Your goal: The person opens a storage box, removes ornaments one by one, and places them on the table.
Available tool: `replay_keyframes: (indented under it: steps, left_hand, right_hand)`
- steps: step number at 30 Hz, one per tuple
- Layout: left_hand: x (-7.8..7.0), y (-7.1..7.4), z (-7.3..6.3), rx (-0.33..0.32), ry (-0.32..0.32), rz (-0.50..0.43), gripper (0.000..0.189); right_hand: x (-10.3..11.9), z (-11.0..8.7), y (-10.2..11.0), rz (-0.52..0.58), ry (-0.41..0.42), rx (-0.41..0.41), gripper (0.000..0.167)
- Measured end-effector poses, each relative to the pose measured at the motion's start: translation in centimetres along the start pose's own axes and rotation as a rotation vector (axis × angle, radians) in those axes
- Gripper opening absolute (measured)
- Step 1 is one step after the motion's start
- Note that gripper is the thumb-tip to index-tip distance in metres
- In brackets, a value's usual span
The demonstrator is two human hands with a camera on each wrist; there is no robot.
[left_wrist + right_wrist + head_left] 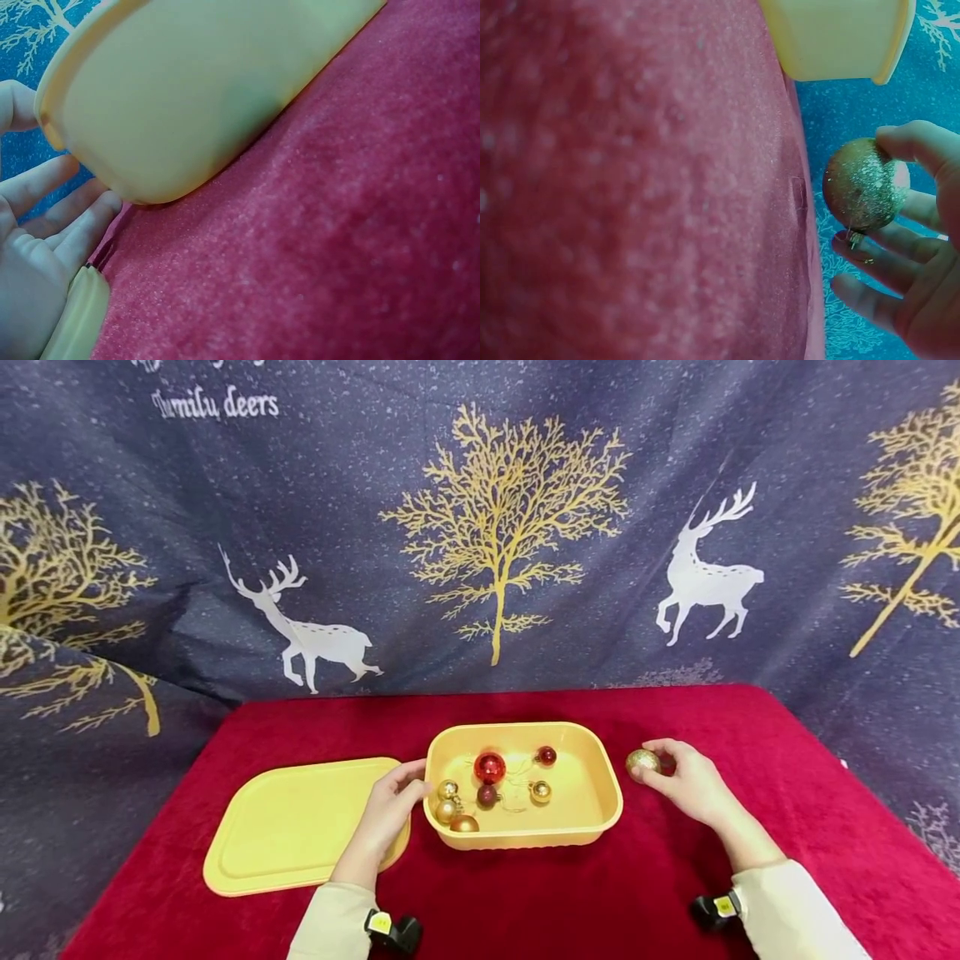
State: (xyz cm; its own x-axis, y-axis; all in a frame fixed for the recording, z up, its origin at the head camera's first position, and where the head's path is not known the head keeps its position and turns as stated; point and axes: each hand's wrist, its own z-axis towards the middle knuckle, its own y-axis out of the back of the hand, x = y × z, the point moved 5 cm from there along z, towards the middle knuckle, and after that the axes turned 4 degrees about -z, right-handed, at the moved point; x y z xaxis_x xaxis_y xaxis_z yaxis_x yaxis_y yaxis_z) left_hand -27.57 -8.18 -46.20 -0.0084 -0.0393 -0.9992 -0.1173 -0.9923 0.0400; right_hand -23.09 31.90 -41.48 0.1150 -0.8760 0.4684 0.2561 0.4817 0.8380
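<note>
A yellow plastic container [517, 840] stands on the red cloth, with several Christmas baubles inside: a large shiny red bauble [490, 767], smaller dark red ones and several gold ones at its left end. My left hand [392, 800] holds its left side, thumb at the rim and fingers against the outer wall, also seen in the left wrist view. To the right of the container, my right hand [686, 781] pinches a glittery gold bauble [866, 184] between thumb and fingers. Its metal cap [855, 238] points toward the fingers in the right wrist view.
A flat yellow lid [300, 827] lies left of the container, partly under my left forearm. Red cloth [525, 902] covers the table. Behind it hangs a dark blue backdrop [337, 527] with gold trees and white deer.
</note>
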Motion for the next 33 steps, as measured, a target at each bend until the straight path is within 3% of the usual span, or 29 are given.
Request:
replay_keyframes:
  steps: [19,33]
  left_hand:
    - [-0.1,0.2,-0.1,0.008,-0.008,-0.005,0.041]
    - [-0.2,0.2,0.0,0.013,-0.005,-0.02,0.041]
  right_hand:
    - [0.4,0.0,-0.5,-0.071,0.04,0.078,0.046]
    - [3.4,-0.5,0.5,-0.067,0.086,0.047,0.047]
